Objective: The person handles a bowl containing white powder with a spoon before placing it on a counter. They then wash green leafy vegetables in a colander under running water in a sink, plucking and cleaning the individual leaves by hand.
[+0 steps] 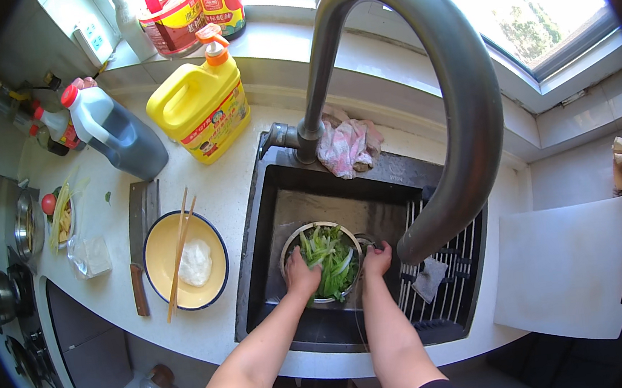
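Observation:
In the black sink (253, 223) sits a round metal bowl (286, 243) filled with green leafy vegetables (333, 256). My left hand (302, 272) reaches over the bowl's left side, its fingers curled into the leaves and partly hidden by them. At the opposite side, my right hand (375, 260) is closed by the rim, where a small dark loop like a handle shows at the fingertips. The large dark curved faucet (463, 125) arches over the sink, its spout end to the right of my right hand.
Left of the sink, chopsticks (181, 257) rest across a cream enamel bowl (158, 252) holding something white. Beside it lies a cleaver (140, 288). Behind stand a yellow jug (204, 110) and a dark-filled jug (119, 134). A rack (455, 270) with a grey cloth (430, 278) spans the sink's right side.

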Tool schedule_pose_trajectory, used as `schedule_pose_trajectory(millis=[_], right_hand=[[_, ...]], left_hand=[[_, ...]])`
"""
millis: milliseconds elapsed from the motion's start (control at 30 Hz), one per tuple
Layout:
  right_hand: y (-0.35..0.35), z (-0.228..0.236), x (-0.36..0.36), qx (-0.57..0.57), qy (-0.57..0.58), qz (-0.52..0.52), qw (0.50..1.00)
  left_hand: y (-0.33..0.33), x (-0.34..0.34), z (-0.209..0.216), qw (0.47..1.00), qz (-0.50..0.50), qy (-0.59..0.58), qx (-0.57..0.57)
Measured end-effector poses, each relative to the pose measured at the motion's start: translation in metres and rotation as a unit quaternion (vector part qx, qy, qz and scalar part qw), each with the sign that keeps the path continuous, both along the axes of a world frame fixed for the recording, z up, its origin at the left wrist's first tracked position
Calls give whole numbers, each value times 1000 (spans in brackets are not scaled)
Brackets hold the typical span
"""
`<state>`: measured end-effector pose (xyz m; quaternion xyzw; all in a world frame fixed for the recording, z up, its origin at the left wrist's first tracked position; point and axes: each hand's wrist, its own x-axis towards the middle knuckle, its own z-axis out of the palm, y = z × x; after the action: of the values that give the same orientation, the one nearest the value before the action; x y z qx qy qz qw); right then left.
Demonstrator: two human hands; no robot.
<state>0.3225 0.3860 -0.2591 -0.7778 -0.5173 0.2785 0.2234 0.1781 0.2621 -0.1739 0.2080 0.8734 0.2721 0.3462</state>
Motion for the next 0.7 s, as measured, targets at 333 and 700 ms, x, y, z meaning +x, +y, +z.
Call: schedule_pose_trajectory(millis=[333,700], right_hand=[[22,92,-15,50,255,96,961],[-9,204,-79,216,222,214,927]], left_hand=[[11,-25,57,964,29,159,212],[118,-135,153,846,194,-59,493]])
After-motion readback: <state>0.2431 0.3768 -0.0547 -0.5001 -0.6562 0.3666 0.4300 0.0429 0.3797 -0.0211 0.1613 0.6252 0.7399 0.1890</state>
